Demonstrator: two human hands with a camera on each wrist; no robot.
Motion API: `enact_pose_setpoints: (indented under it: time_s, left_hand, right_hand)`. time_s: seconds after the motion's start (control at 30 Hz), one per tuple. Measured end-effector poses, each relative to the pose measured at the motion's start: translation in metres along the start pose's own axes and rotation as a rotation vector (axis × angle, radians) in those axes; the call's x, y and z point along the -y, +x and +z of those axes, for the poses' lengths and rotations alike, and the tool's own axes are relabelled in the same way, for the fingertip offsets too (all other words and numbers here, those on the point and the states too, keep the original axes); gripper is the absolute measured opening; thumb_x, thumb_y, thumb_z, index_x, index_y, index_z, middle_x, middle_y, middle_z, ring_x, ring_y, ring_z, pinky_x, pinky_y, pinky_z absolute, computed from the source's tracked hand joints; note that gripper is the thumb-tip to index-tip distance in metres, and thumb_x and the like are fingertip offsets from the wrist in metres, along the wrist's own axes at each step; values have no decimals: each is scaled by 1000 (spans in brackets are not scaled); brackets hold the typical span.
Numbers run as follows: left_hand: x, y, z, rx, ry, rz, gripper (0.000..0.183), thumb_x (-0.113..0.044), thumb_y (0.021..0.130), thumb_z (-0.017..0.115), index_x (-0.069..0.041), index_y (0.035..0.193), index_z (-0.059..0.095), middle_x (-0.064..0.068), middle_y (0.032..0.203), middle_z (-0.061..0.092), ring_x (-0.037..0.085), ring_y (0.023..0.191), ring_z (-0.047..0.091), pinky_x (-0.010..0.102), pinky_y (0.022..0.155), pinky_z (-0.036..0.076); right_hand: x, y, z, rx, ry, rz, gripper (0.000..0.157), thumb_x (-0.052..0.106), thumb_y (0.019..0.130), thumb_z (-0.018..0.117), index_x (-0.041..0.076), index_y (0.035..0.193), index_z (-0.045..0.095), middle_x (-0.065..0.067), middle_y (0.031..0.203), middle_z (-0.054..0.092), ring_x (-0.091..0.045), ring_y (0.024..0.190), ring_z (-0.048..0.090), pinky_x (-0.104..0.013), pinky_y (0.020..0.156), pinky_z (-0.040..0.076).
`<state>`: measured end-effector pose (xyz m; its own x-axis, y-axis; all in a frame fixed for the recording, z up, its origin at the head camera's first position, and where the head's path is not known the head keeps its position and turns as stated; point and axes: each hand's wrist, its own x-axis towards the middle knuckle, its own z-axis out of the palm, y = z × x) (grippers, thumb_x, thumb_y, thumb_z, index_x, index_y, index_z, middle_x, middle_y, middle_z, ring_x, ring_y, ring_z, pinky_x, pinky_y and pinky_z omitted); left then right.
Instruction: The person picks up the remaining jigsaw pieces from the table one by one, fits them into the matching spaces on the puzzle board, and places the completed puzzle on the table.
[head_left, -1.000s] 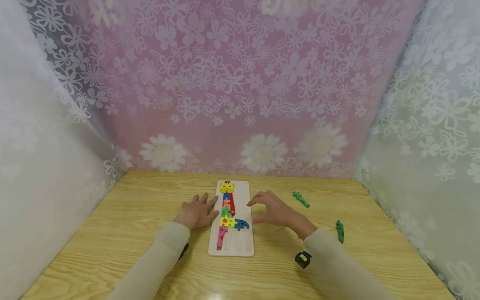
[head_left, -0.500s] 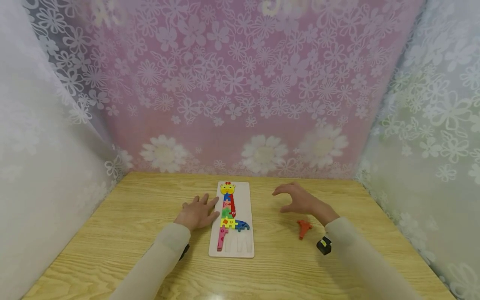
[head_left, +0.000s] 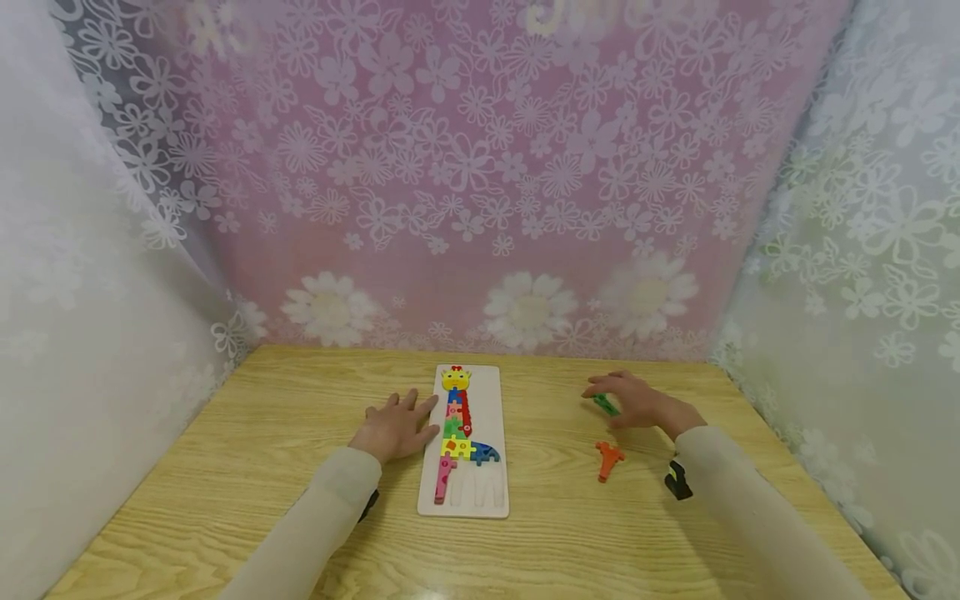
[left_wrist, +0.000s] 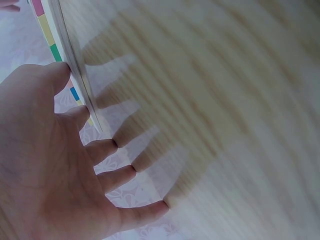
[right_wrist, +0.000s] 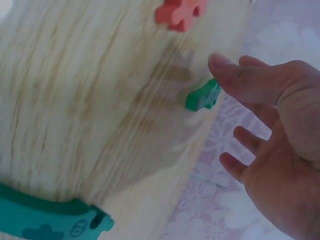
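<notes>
A white puzzle board (head_left: 491, 400) lies on the table, partly filled with colourful interlocking giraffe pieces; a yellow giraffe head (head_left: 456, 379) is at its top. My left hand (head_left: 393, 427) has its fingers spread, with thumb and index at the board's left edge. In the left wrist view the fingertips touch the tabletop. My right hand (head_left: 637, 402) hovers over a small green puzzle piece (head_left: 604, 404), fingers and thumb apart around it. In the right wrist view that green piece (right_wrist: 202, 96) still lies on the table, just beyond the thumb.
An orange puzzle piece (head_left: 609, 461) lies nearer me than the right hand. A darker green puzzle piece (right_wrist: 45, 215) shows in the right wrist view; the right arm hides it from the head view. Patterned cloth (head_left: 480, 183) surrounds the wooden table (head_left: 300, 400).
My right hand has moved right from beside the board to the green piece. The orange piece has come into sight, and the darker green one is covered. My left hand stays put.
</notes>
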<state>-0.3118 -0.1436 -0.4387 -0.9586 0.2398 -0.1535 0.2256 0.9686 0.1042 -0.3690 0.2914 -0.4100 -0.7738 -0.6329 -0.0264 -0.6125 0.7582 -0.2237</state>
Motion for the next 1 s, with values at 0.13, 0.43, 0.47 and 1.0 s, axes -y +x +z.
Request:
enact_pose_setpoints:
  time_s: [0.13, 0.43, 0.47, 1.0]
  left_hand:
    - [-1, 0, 0, 4, -2, -2, 65, -57, 106, 41, -28, 164, 30, 13, 170, 29, 48, 153, 33, 78, 112, 33]
    - [-1, -1, -1, 0, -2, 3, 65, -57, 107, 41, -28, 164, 30, 13, 170, 30, 48, 153, 34, 78, 112, 33]
    - [-1, -1, -1, -3, -1, 3, 65, -57, 107, 41, -28, 164, 30, 13, 170, 30, 48, 153, 34, 78, 112, 33]
    - [-1, -2, -2, -9, 5, 7, 65, -56, 107, 41, -28, 164, 32, 14, 170, 31, 48, 152, 35, 78, 111, 34]
  right_hand:
    - [-5, -1, 2, 31, 12, 40, 59, 2, 85, 81, 4, 140, 61, -32, 158, 40, -64, 139, 32, -85, 104, 27]
    - [-11, -2, 5, 78, -15, 62, 62, -11, 84, 72, 5, 142, 60, -30, 159, 40, -57, 130, 42, -82, 99, 36]
    - [-11, -2, 5, 80, -16, 66, 62, -12, 84, 71, 5, 143, 60, -29, 159, 41, -55, 128, 43, -82, 98, 37]
    - [-12, -3, 10, 41, -20, 78, 59, -13, 83, 74, 9, 138, 66, -26, 156, 47, -46, 119, 48, -80, 98, 36]
